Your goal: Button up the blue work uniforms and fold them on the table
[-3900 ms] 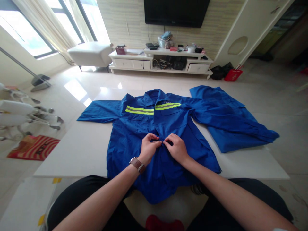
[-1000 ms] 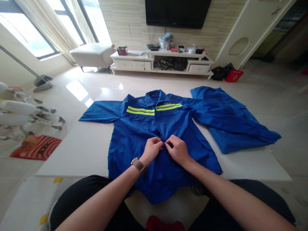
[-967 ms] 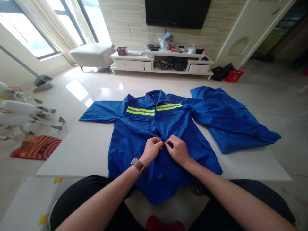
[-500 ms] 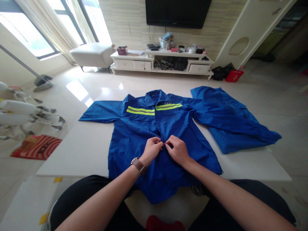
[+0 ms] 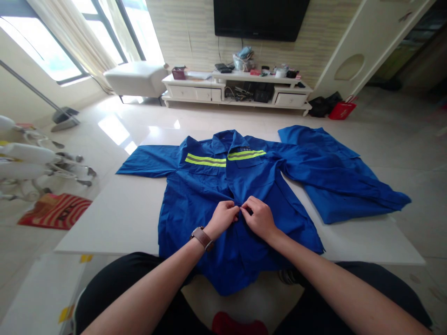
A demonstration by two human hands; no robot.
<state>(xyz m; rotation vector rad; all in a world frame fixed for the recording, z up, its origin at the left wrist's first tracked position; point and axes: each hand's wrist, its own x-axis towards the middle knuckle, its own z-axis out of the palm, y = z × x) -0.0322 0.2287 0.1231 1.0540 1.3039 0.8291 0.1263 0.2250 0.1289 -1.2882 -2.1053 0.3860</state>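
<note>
A blue jacket [image 5: 195, 200] with yellow-green reflective stripes lies front up on a white table [image 5: 115, 209], its collar away from me and its hem hanging over the near edge. My left hand [image 5: 223, 218], below a brown-strapped watch, pinches the front placket near the jacket's middle. Right beside it, my right hand [image 5: 257, 217] pinches the same edge, fingertips almost touching the left ones. Any button between the fingertips is too small to make out. One sleeve stretches out to the left; the other lies over a folded blue garment [image 5: 324, 204] on the right.
A low white cabinet [image 5: 192, 94] with items on it stands by the far wall under a television [image 5: 258, 18]. A red patterned bag [image 5: 56, 211] and white-framed equipment [image 5: 31, 156] are on the floor at left. My knees are under the table's near edge.
The view has shifted very slightly. Both hands keep their pinch at the same place on the placket, with only small finger movement.
</note>
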